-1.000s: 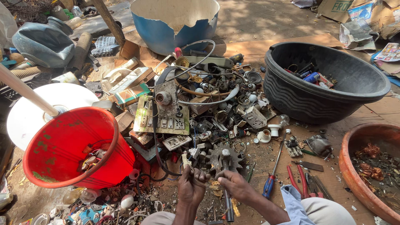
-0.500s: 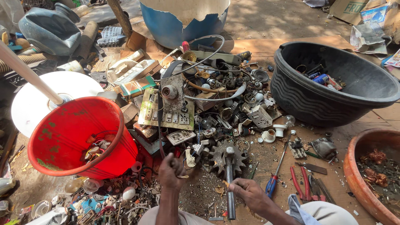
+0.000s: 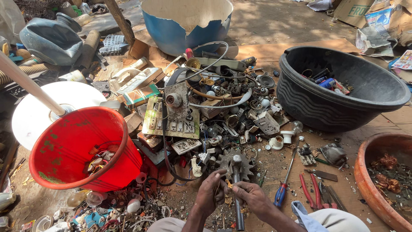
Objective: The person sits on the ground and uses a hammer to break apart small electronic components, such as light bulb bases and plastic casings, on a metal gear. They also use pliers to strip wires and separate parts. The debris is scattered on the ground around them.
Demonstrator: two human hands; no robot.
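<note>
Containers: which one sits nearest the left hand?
The red bucket, tipped toward the camera just beside the left hand; the black tub and blue drum sit farther off.

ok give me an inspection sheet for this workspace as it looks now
surface: cardboard sheet over dirt ground, strewn with scrap.
job's things: small brass-coloured piece pinched between both hands, over a gear on a metal shaft.
clutter: switch plates, sockets, rings, blue-handled screwdriver, red-handled pliers.
grips: left hand and right hand, both closed on the piece.
cables: black belt or cable looping through the pile.
surroundings: red bucket, black tub, clay bowl, cut blue drum.
</note>
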